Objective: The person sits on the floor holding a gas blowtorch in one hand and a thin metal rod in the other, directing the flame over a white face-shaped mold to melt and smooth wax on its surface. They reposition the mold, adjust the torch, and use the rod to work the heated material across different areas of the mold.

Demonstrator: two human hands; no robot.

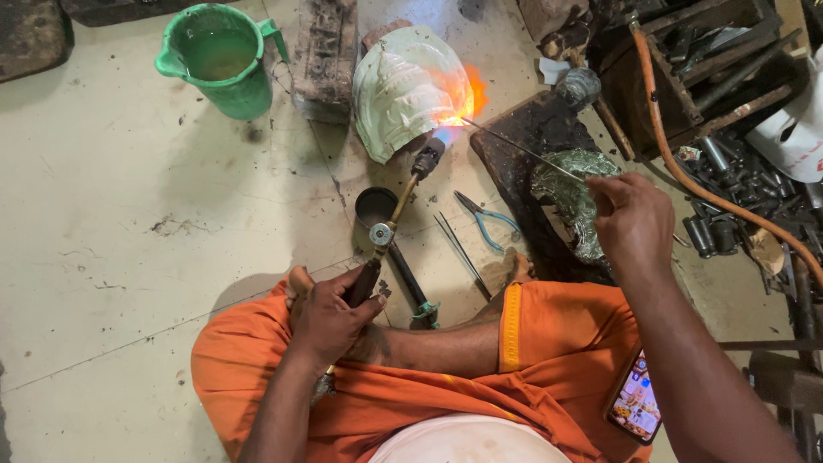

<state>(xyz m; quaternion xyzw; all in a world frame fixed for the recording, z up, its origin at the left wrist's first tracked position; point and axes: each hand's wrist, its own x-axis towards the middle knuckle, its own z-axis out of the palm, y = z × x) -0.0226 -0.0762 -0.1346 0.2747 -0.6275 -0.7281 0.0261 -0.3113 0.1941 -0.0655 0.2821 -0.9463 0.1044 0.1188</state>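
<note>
The floor (129,214) is pale, stained and cracked, and it carries all the work items; the person sits on it cross-legged in an orange cloth (549,343).

The embossed metal shell (403,94), pale green and dome-shaped, stands tilted on the floor ahead of the knees, slightly right of the body's midline. Its long axis runs roughly top to bottom in the head view. Its right edge glows orange where the flame (463,107) meets it.

The gas torch (399,201) lies on a diagonal from lower left to upper right, its nozzle just beside the shell's lower right edge. The left hand (330,321) is clenched around the torch's dark handle, near the left knee and well apart from the shell.

The thin metal rod (523,154) runs from the right hand up and to the left, with its tip at the heated spot. The right hand (630,214) is pinched shut on the rod's near end, above a dark block (531,163) that bears a second embossed piece (574,193). The right hand is the nearer of the two to the shell.

Smaller items: a green jug (223,60) of liquid stands at upper left, an orange hose (686,171) runs along the right, blue-handled pliers (489,219) and tweezers (459,249) lie between torch and block, and a phone (636,403) rests on the right thigh.
</note>
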